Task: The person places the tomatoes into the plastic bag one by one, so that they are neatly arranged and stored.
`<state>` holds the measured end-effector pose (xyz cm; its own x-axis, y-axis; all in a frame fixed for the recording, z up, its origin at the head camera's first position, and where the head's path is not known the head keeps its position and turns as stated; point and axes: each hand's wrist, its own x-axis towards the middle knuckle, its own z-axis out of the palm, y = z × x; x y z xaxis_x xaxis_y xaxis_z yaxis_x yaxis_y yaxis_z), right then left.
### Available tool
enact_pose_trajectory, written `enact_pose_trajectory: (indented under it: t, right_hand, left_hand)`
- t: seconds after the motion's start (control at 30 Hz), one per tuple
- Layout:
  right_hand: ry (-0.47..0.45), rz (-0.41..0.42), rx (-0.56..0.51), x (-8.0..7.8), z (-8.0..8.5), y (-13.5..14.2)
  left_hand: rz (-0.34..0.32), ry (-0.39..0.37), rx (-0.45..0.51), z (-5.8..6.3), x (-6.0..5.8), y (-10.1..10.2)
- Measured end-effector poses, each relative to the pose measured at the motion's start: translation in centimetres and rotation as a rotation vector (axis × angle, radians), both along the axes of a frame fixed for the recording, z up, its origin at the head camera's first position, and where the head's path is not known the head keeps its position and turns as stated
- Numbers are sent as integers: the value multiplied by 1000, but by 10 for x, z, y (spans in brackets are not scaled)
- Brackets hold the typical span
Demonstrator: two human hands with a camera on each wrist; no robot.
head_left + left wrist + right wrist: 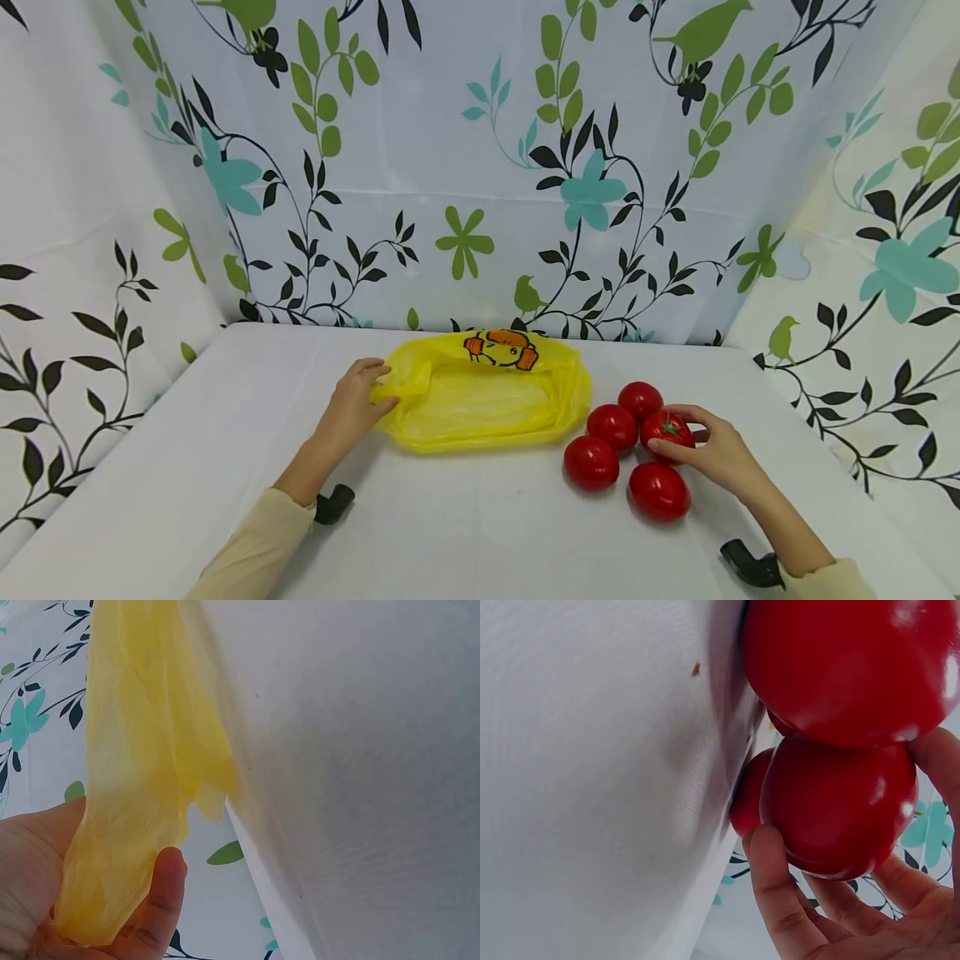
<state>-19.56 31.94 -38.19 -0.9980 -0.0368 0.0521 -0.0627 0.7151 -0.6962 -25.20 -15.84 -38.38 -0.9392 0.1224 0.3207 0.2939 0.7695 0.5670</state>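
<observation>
A yellow plastic bag (480,408) with a cartoon duck print lies spread on the table, its mouth facing the front. My left hand (358,398) holds the bag's left edge; in the left wrist view the thin yellow plastic (127,810) passes between the thumb and fingers. On the right, my right hand (716,454) grips a red tomato (667,428) with a green stem top, fingers and thumb round its sides. Around it sit several other tomatoes, among them a front one (659,492) and a left one (591,463) close to the bag.
A white cloth covers the table (465,525). Behind it hangs a curtain (420,167) printed with leaves, flowers and birds, which also runs along both sides. Black wrist mounts (334,504) show at both forearms.
</observation>
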Motion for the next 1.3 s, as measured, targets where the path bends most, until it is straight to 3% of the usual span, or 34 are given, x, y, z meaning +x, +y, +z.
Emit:
enact_pose_trajectory:
  t: [1.3]
  right_hand:
    - [38,-82,-61,3,12,-14]
  left_hand:
    - [19,-47,-12,3,1,1]
